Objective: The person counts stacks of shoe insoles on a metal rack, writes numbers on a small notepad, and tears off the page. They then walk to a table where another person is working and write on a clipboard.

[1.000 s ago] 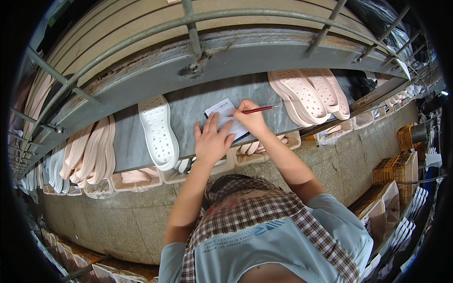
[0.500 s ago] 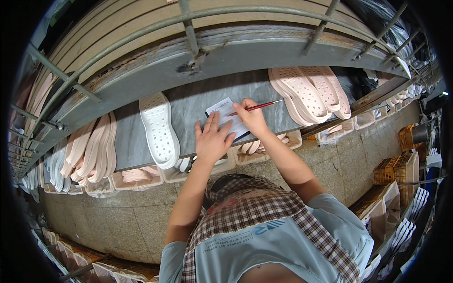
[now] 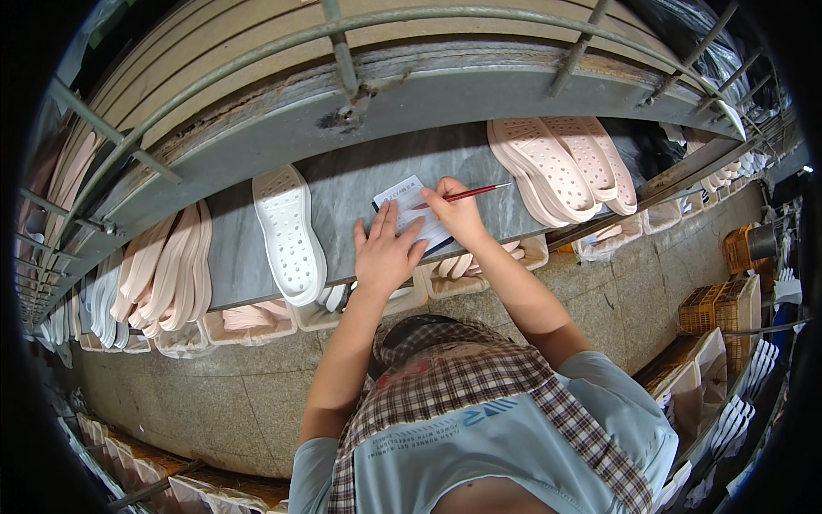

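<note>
Over the past second my right hand (image 3: pixel 458 214) has shifted slightly, so the left end of the red pen (image 3: pixel 475 193) now shows past my fingers. At far left, pale pink soles (image 3: pixel 175 265) lean together in a pile, then one white sole (image 3: pixel 291 244) lies holes-up on the grey tabletop (image 3: pixel 342 206). Next, my left hand (image 3: pixel 387 257) rests flat, fingers spread, on the white paper (image 3: pixel 402 188), which lies tilted near the table's front edge. My right hand pinches the pen over the paper; I can't tell whether it touches. Further right sit overlapping pink clog soles (image 3: pixel 548 163).
</note>
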`<action>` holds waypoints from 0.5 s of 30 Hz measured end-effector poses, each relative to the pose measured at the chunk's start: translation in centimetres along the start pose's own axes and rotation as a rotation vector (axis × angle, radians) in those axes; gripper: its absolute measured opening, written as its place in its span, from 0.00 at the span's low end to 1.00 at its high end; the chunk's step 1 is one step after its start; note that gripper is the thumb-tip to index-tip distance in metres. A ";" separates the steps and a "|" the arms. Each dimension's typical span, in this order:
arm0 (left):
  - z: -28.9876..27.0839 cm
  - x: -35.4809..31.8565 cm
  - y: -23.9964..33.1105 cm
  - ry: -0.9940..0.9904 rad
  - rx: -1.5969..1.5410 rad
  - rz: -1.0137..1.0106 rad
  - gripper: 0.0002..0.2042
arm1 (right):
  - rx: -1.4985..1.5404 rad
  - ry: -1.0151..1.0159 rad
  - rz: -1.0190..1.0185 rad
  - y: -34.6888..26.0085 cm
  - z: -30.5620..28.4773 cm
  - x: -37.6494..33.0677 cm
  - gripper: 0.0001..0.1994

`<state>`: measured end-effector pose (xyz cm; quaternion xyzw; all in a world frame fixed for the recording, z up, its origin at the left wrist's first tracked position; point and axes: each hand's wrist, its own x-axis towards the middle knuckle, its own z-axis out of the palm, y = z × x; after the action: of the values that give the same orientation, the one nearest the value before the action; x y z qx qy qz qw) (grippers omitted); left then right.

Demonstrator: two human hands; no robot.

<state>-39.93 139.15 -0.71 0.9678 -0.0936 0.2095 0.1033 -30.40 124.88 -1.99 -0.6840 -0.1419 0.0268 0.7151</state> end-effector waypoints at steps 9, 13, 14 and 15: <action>0.0 0.0 0.0 -0.022 -0.021 -0.017 0.18 | -0.028 -0.006 -0.063 0.2 0.0 0.0 0.14; 0.0 -0.1 -0.2 -0.020 -0.050 -0.014 0.18 | 0.031 -0.029 -0.017 0.0 0.0 -0.1 0.13; 0.0 -0.1 -0.3 -0.030 -0.047 -0.017 0.18 | -0.021 -0.019 0.001 0.0 0.0 -0.1 0.12; 0.0 -0.1 -0.3 -0.029 -0.045 -0.011 0.18 | -0.093 0.002 0.008 -0.1 0.0 0.0 0.12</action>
<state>-39.99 139.44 -0.78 0.9687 -0.0945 0.1929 0.1246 -30.44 124.82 -1.90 -0.7172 -0.1394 0.0224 0.6824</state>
